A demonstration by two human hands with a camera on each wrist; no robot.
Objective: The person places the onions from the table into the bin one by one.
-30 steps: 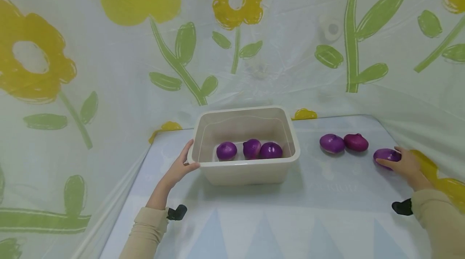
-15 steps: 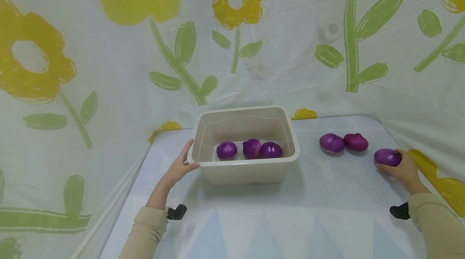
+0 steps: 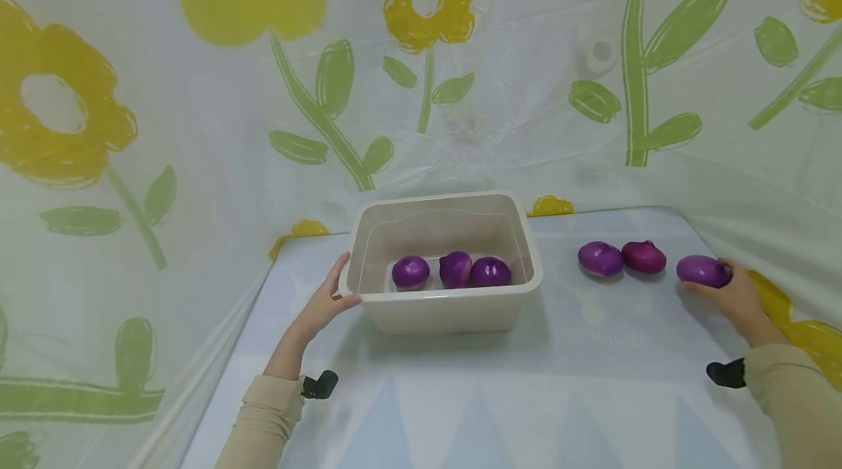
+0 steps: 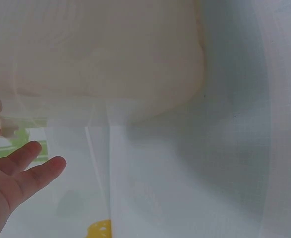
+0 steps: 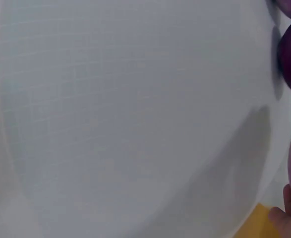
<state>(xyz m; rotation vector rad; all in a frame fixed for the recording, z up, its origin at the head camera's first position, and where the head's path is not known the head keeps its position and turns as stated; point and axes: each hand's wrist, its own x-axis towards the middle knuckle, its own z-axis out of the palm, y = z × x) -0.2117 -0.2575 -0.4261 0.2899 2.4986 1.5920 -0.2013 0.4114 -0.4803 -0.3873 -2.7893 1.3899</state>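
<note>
At the right edge of the bench (image 3: 460, 381), the right hand (image 3: 737, 297) curls its fingers round a purple onion (image 3: 701, 270), just right of two more onions (image 3: 621, 258). The left hand (image 3: 327, 302) grips the near-left corner of the cream tub (image 3: 447, 308), thumb over the rim; three onions (image 3: 451, 271) lie inside.

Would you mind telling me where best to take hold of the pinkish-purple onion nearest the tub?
Probably around its rounded middle, from above. The pinkish-purple onion sits low on the table and touches the dark red onion on its right, so that flank is blocked; its top and near and far sides look free.
</note>
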